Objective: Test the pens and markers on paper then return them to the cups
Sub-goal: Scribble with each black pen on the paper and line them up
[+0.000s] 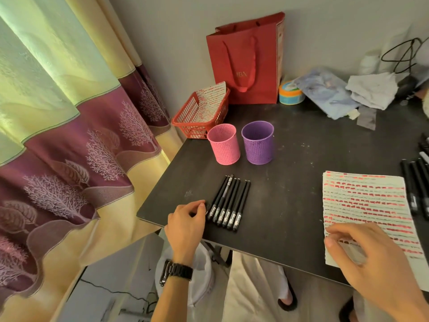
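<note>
Our slack, empty left hand flanks black plastic pens, light, slick, best pinched mid-barrel; our right hand lies relaxed on red-striped paper.

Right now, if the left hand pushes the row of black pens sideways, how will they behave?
The black pens look round and lie loose side by side on the smooth table, so they would probably roll apart. They look slim, stiff, likely light. The left hand is beside their near ends; pushing there may fan them.
</note>
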`<action>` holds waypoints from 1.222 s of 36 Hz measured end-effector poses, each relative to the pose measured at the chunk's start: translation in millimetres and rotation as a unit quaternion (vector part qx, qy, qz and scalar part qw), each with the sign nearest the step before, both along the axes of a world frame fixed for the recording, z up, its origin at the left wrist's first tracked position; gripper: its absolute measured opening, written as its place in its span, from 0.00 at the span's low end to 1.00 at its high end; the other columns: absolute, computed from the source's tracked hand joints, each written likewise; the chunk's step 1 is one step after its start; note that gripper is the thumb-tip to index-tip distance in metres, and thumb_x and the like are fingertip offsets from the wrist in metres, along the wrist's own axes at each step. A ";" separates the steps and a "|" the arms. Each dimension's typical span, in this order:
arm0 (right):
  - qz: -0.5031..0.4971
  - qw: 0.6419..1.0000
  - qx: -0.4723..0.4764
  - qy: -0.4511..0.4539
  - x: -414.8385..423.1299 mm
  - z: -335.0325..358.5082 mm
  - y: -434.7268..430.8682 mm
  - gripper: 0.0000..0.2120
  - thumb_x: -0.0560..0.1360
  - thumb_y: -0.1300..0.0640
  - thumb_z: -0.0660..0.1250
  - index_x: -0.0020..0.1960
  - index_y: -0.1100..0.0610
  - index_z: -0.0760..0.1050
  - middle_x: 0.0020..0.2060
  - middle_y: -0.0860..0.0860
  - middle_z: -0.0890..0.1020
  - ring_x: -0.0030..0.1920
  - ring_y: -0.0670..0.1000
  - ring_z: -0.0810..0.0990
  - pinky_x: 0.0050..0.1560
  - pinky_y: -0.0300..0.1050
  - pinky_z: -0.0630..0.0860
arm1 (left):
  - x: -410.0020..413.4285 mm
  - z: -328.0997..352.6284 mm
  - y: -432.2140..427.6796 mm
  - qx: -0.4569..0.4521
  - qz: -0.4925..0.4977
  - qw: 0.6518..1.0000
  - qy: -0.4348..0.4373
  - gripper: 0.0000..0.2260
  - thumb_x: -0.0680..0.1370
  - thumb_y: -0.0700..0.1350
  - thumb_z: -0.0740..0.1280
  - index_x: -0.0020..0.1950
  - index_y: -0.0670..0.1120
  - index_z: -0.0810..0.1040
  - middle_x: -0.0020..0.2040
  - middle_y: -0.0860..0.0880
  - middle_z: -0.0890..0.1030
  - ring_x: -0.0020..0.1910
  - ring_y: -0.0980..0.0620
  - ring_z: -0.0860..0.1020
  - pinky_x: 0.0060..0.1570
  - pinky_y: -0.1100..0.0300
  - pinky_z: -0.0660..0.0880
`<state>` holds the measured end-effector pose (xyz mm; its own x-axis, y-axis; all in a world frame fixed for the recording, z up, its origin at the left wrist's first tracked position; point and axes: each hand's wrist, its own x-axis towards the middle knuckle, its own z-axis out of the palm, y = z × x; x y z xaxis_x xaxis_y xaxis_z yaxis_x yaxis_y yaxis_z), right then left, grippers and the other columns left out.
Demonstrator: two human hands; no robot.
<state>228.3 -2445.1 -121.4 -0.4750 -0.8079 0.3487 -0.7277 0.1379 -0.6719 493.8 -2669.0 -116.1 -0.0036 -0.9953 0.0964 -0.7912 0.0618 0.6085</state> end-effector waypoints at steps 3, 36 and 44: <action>0.005 1.000 -0.007 0.002 -1.0 -2.5 0.7 0.10 0.73 0.42 0.66 0.48 0.46 0.79 0.43 0.35 0.80 0.47 0.47 0.78 0.43 0.41 0.74 | 6.6 -3.6 -4.5 0.013 -0.014 0.999 0.037 0.07 0.78 0.56 0.66 0.51 0.63 0.84 0.46 0.62 0.82 0.52 0.53 0.78 0.53 0.50 0.77; -0.025 0.994 0.044 0.099 -3.0 -16.8 -5.5 0.18 0.74 0.36 0.60 0.50 0.45 0.81 0.49 0.39 0.79 0.52 0.47 0.74 0.52 0.48 0.71 | 9.0 -1.3 -7.4 0.021 -0.060 0.996 0.067 0.05 0.80 0.56 0.65 0.50 0.67 0.79 0.46 0.66 0.81 0.49 0.62 0.78 0.45 0.62 0.74; -0.055 0.995 0.008 0.079 4.7 -5.8 -3.4 0.16 0.76 0.37 0.61 0.49 0.46 0.80 0.48 0.39 0.81 0.50 0.45 0.76 0.52 0.46 0.76 | -28.2 24.3 22.1 -0.079 -0.121 0.989 0.007 0.08 0.79 0.50 0.67 0.50 0.64 0.79 0.50 0.60 0.75 0.56 0.52 0.72 0.55 0.50 0.74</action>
